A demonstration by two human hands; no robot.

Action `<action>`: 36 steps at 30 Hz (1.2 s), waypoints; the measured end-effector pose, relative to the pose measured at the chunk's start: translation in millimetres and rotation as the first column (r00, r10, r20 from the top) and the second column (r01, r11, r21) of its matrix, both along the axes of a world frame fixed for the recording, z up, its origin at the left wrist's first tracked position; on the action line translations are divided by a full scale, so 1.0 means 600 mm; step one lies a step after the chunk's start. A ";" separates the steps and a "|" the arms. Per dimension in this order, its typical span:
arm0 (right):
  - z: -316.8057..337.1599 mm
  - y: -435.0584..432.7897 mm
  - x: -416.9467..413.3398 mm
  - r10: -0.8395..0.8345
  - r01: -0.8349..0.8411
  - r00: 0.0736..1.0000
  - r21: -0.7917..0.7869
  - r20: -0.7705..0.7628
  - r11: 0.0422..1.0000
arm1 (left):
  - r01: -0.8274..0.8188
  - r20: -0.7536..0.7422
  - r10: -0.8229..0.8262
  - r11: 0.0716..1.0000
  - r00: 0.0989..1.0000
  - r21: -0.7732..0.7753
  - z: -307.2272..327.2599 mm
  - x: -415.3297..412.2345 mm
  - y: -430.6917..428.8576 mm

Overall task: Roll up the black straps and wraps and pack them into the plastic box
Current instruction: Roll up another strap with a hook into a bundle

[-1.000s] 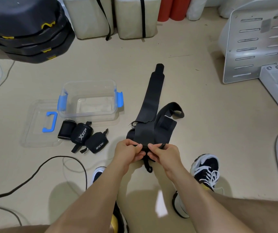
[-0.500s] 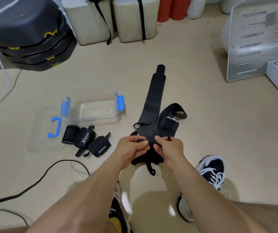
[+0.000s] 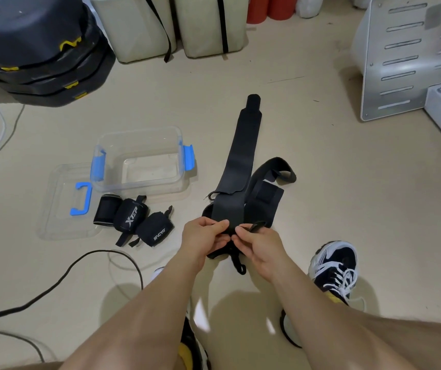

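- Both hands, left hand (image 3: 205,236) and right hand (image 3: 257,243), pinch the near end of the long strap (image 3: 243,156).
- The strap's length runs toward the frame's top, straight away from both.

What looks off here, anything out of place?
Nothing spilled or damaged. Three rolled wraps lie on the floor by the plastic box, not inside it, loose tails sticking out. The left hand and right hand pinch the long strap at its near end.

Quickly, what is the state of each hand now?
Left hand: pinches the near end of the long black wrap.
Right hand: pinches the same end.
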State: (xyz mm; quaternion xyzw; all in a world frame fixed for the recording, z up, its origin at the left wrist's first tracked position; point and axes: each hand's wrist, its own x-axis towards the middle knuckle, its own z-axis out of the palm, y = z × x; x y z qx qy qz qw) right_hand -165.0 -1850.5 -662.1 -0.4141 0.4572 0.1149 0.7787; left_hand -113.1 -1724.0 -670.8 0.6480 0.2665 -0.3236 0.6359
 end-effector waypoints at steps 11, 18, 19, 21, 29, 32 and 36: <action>-0.012 0.014 0.017 -0.205 0.203 0.973 -0.026 -0.102 0.979 | -0.063 -0.035 0.065 0.996 0.997 0.061 -0.026 -0.012 -0.018; -0.014 0.012 0.022 -0.211 0.207 0.974 -0.051 -0.085 0.977 | 0.029 0.042 -0.030 0.999 0.999 0.037 -0.026 -0.016 -0.021; -0.014 0.010 0.023 -0.215 0.211 0.973 -0.055 -0.087 0.976 | 0.056 0.039 -0.056 0.998 0.998 0.009 -0.025 -0.016 -0.018; -0.014 0.005 0.025 -0.228 0.224 0.969 -0.044 -0.092 0.973 | 0.090 0.008 -0.090 0.991 0.996 -0.095 -0.024 -0.015 -0.007; -0.023 0.011 0.025 -0.244 0.253 0.966 0.120 -0.085 0.960 | 0.039 0.034 -0.037 0.996 0.999 -0.081 -0.034 -0.015 0.002; -0.024 0.007 0.019 -0.184 0.185 0.983 0.132 -0.027 0.974 | 0.001 0.041 0.001 0.999 0.999 -0.037 -0.039 -0.011 -0.006; -0.028 0.002 0.015 -0.109 0.109 0.994 0.049 0.009 0.993 | -0.012 0.047 0.011 1.000 0.999 0.028 -0.046 -0.008 -0.015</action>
